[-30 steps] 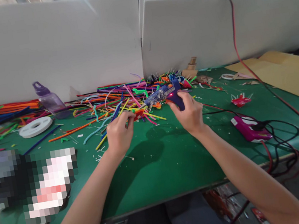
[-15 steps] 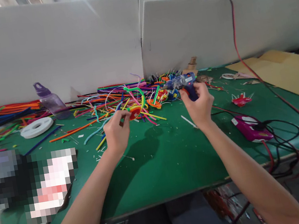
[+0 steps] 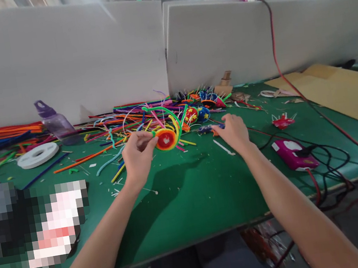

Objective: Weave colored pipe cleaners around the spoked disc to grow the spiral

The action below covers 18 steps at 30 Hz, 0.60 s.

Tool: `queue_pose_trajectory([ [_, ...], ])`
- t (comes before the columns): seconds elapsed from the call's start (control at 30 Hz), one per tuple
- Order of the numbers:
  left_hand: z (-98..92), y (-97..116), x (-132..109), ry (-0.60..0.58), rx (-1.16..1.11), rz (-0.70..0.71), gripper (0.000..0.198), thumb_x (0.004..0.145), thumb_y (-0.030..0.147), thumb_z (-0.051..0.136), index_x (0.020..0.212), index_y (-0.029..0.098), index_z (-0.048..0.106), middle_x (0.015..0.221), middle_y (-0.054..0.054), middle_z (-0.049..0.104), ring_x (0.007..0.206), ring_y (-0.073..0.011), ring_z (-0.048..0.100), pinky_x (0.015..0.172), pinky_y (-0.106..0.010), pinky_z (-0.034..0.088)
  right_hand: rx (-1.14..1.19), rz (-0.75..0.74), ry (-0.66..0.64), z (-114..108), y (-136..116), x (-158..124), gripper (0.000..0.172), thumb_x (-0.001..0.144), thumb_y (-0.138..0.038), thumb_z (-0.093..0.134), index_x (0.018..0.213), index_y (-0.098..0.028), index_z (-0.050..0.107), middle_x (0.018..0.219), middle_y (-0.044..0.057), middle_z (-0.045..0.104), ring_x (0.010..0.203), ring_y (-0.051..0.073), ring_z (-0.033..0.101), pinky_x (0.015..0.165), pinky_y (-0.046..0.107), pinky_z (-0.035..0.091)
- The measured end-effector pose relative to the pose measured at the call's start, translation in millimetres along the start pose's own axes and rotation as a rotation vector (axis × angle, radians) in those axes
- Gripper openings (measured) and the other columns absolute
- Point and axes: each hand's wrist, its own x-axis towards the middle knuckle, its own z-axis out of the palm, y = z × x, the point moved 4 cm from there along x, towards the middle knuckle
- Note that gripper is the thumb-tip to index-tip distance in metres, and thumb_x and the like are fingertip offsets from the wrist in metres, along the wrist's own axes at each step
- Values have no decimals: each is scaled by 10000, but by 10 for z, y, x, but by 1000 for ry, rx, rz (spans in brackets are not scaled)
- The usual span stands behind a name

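Between thumb and fingers, my left hand (image 3: 139, 156) pinches the edge of a round red disc ornament (image 3: 167, 140), rimmed in orange and yellow-green. A whitish patch shows at the disc's middle, and a curved green pipe cleaner (image 3: 173, 119) rises behind it. My right hand (image 3: 234, 133) is closed on a blue glue gun (image 3: 210, 128), low at the tabletop; its handle is mostly covered by the hand. Two star-patterned balls, one red (image 3: 191, 114) and one blue (image 3: 203, 114), lie just behind the gun. A thin white stick (image 3: 224, 147) rests in front of it.
Loose pipe cleaners (image 3: 103, 135) are heaped along the white partition (image 3: 67, 61). A purple bottle (image 3: 59, 126) and a white tape roll (image 3: 38, 155) stand left, near a blurred phone-like slab (image 3: 58, 222). Right are a magenta power box (image 3: 294, 153) with tangled cables, a spiky red piece (image 3: 283, 121) and brown cardboard (image 3: 347, 92).
My right hand has lowered the glue gun from above the pile to the tabletop. The disc in my left hand has turned to show its face more fully. The view has shifted slightly.
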Motion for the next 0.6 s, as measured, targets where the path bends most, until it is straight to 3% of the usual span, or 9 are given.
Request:
queue_pose_trajectory([
  [0.07, 35, -24, 0, -72, -35, -44, 128, 793, 220, 688, 825, 223, 564, 599, 50, 628, 356, -50, 448, 332, -201, 359, 180, -179, 160, -162, -204, -74, 207, 882, -299, 533, 971, -137, 626, 958, 131, 682, 950, 248, 618, 868, 394, 481],
  [0.17, 66, -18, 5, -132, -113, -138, 135, 767, 221, 707, 802, 213, 577, 578, 43, 632, 326, -43, 402, 299, -199, 323, 455, -406, 314, -404, -549, -262, 209, 925, -330, 494, 845, -196, 634, 909, 74, 667, 859, 199, 617, 788, 355, 506],
  [0.27, 78, 50, 3, -136, -190, -192, 167, 730, 230, 734, 772, 203, 574, 562, 44, 622, 333, -40, 404, 294, -183, 313, 550, -575, 299, -501, -823, -415, 123, 889, -313, 577, 829, -239, 656, 937, 45, 653, 964, 217, 619, 879, 418, 494],
  [0.43, 118, 160, -38, -161, -208, -183, 255, 699, 253, 773, 713, 197, 525, 559, 53, 585, 362, -29, 425, 318, -161, 323, 626, -620, 305, -494, -916, -468, 70, 865, -248, 615, 899, -253, 676, 1003, 60, 637, 1018, 235, 602, 936, 460, 473],
  [0.6, 127, 183, -57, -160, -208, -119, 318, 673, 262, 801, 670, 198, 490, 645, 25, 633, 434, -45, 513, 389, -170, 433, 632, -618, 284, -533, -956, -466, 67, 854, -228, 614, 858, -261, 672, 1010, 51, 624, 1021, 245, 593, 932, 471, 461],
])
